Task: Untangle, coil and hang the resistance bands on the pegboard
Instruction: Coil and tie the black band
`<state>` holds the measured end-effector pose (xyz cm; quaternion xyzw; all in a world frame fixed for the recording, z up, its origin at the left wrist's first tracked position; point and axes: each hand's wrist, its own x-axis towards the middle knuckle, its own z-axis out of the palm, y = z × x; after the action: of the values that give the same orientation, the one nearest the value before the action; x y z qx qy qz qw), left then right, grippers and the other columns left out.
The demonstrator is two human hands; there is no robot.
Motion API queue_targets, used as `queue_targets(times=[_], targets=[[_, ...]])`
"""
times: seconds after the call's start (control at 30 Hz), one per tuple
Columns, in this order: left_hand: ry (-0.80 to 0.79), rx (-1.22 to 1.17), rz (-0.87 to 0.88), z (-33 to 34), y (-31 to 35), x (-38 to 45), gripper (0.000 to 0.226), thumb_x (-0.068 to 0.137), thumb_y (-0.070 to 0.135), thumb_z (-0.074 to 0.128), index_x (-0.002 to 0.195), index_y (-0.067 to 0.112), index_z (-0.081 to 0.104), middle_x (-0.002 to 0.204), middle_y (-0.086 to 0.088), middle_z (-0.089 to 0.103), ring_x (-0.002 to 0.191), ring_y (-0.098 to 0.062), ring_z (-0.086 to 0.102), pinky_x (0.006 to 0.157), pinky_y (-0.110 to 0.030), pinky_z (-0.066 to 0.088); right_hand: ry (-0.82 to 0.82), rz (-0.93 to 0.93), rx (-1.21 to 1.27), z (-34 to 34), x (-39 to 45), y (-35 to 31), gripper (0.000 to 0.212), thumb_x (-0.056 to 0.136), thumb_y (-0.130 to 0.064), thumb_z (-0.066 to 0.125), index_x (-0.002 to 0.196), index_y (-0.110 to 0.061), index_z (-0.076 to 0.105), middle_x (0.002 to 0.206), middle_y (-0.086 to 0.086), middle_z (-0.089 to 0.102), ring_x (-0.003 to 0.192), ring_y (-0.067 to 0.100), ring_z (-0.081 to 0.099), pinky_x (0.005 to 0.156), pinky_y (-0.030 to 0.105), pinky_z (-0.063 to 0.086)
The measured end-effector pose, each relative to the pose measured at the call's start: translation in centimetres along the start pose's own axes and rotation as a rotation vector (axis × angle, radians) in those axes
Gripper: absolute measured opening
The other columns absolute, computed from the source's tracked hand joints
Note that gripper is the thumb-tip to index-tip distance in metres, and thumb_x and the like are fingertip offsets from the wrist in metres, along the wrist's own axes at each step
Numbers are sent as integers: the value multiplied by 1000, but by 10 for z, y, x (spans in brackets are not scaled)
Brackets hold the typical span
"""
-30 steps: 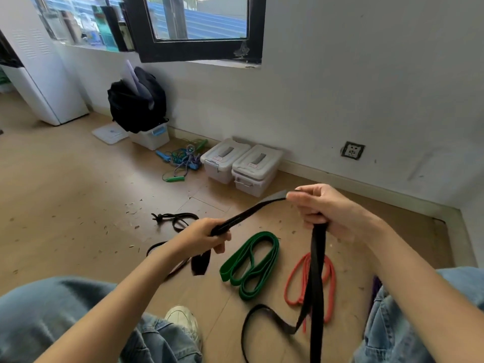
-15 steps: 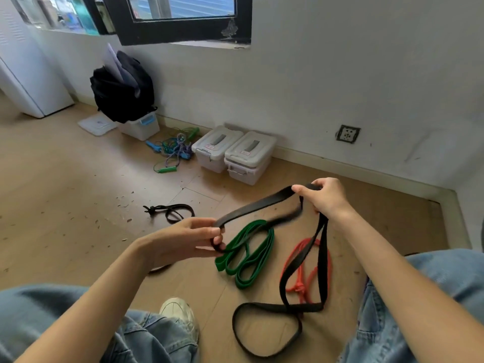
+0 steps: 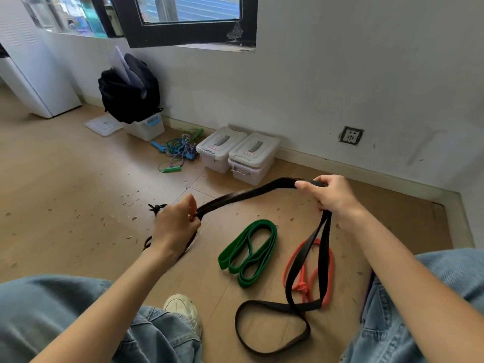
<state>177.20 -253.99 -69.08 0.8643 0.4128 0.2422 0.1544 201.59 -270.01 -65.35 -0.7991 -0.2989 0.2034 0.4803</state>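
- A black band (image 3: 243, 195) is held above the floor (image 3: 65, 184) between both hands, its lower loops trailing down to the floor near the knees.
- The left hand (image 3: 175, 225) is closed on one end, its fingers (image 3: 190, 203) pinching the band; the right hand (image 3: 330, 196) is clenched over the other fold, fingers pressed together around it.
- The black band appears to be partly gathered; coiling is judged to be under way, not finished.
- A green band (image 3: 248, 251) lies folded on the floor, seemingly coiled but not hung.
- A red band (image 3: 305, 279) lies beside it with a knot visible, so untangling is still needed there.
- A thin black cord (image 3: 157, 207) lies knotted beyond the left hand.
- No pegboard is seen, so nothing can be confirmed as hung.
- The floor is light wood, littered with small flakes.
- Against the white wall (image 3: 340, 74) stand two lidded boxes (image 3: 237, 153), tangled ropes (image 3: 180, 150) and a dark bag (image 3: 129, 93); a window (image 3: 183, 19) is set above.
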Motion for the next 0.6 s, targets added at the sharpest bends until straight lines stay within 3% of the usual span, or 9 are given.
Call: queue_targets(times=[0.1, 0.2, 0.27, 0.4, 0.5, 0.6], targets=[[58, -220, -156, -9, -4, 10, 23, 74, 6, 73, 89, 12, 57, 82, -6, 67, 72, -22, 65, 68, -32, 54, -81, 28, -11, -1, -3, -2, 32, 77, -37, 72, 72, -7, 61, 58, 0, 49, 50, 11, 46, 51, 25, 43], [-184, -454, -313, -8, -9, 18, 19, 78, 5, 67, 94, 10, 58, 84, -9, 66, 72, -20, 63, 63, -27, 53, -138, 56, 14, 1, -4, -3, 29, 79, -31, 72, 70, -8, 56, 55, 0, 40, 45, 10, 40, 48, 24, 40], [-215, -254, -266, 1, -11, 16, 14, 81, 10, 65, 95, 10, 63, 82, -5, 60, 70, -18, 58, 57, -22, 47, -129, 46, 18, 1, -4, -3, 30, 80, -32, 71, 68, -9, 55, 56, 1, 41, 47, 11, 41, 50, 26, 40], [-125, 11, -161, 6, -13, 9, 17, 84, 15, 64, 100, 9, 63, 91, -3, 50, 82, -22, 54, 68, -30, 42, -157, 10, -30, 4, -6, -2, 33, 78, -34, 73, 77, -4, 60, 58, 2, 44, 46, 10, 43, 45, 21, 41], [-362, 152, -191, 3, -19, 10, 46, 81, 25, 68, 121, 12, 50, 119, -11, 48, 100, -23, 52, 81, -30, 43, -252, -14, -12, 5, -8, -7, 30, 77, -33, 74, 74, -6, 60, 55, -2, 42, 40, 6, 41, 39, 17, 37], [-655, -113, -55, 1, -4, 8, 84, 75, 30, 75, 143, 16, 26, 146, -7, 31, 131, -18, 34, 108, -28, 28, -491, -115, -88, 9, -15, -15, 27, 77, -31, 74, 73, -7, 63, 53, -2, 43, 42, 8, 41, 41, 20, 37]])
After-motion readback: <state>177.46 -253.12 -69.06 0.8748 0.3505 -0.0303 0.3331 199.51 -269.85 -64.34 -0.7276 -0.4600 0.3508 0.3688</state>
